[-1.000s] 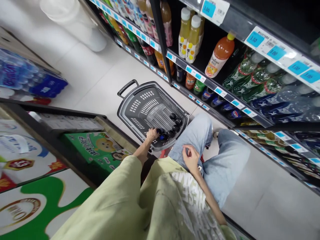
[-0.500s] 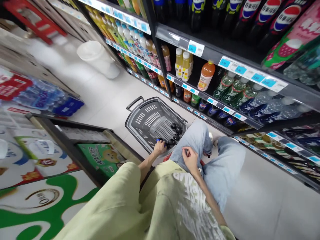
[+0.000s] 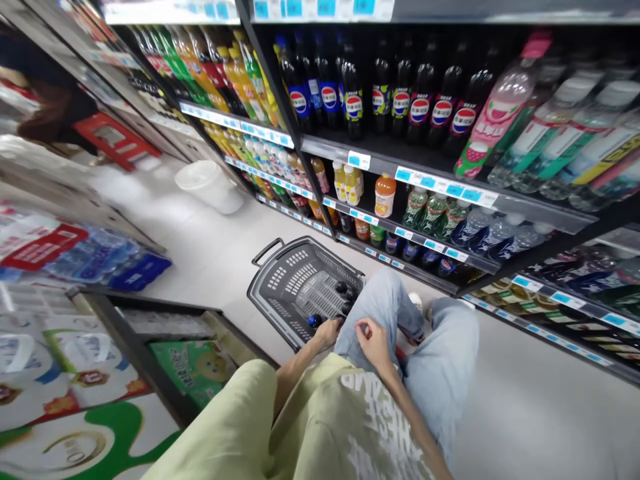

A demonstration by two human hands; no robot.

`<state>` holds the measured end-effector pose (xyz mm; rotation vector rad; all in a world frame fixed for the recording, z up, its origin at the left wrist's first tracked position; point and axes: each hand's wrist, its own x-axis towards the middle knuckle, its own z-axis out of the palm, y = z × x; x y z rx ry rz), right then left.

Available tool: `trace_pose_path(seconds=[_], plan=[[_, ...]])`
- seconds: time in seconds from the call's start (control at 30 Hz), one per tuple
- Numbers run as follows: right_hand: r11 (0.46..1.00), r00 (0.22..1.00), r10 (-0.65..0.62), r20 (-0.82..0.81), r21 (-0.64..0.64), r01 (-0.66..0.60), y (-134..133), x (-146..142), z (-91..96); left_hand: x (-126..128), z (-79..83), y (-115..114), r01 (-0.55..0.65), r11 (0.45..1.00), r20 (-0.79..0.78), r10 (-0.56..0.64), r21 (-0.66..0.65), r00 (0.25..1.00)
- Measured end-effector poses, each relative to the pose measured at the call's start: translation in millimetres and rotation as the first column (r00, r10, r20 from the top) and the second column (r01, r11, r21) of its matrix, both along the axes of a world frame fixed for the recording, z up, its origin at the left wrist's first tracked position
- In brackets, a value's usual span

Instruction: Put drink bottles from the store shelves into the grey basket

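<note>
A grey shopping basket (image 3: 290,280) stands on the floor in front of me, with several dark bottles (image 3: 345,293) standing upright in its near corner. My left hand (image 3: 327,331) reaches down into the basket and is closed around the top of a bottle with a blue cap (image 3: 314,321). My right hand (image 3: 371,337) rests on my left knee, fingers curled loosely with nothing visible in them. I am crouched, in light blue jeans and a pale green shirt.
A tall drinks shelf (image 3: 400,160) runs along the right, with cola bottles (image 3: 380,93) on top and juice and water below. A white bucket (image 3: 210,187) stands up the aisle. Water packs (image 3: 100,260) and boxed goods (image 3: 195,367) sit left.
The view has tilted upward, so the upper cola shelf now shows. My left hand has stayed down at the bottles in the basket. My right hand remains on my knee.
</note>
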<state>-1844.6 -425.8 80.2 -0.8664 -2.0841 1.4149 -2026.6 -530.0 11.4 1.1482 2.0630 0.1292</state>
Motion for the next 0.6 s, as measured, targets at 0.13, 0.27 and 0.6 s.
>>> trace_pose_path(seconds=[0.13,0.27,0.6], plan=[[0.999,1.0,0.007,0.001,-0.04,-0.007,-0.1,-2.9,1.0,-4.8,19.6,21.3,-0.001,0.996,-0.03,0.004,0.093,1.0],[0.996,1.0,0.014,0.019,-0.092,-0.012,0.4,-4.9,3.1,-13.7,41.1,48.6,-0.033,0.983,-0.077,0.048,0.182,0.996],[0.978,0.999,0.013,0.039,-0.209,-0.004,-2.7,-15.3,-15.6,-15.6,98.9,115.3,0.103,0.951,-0.056,-0.091,0.291,0.994]])
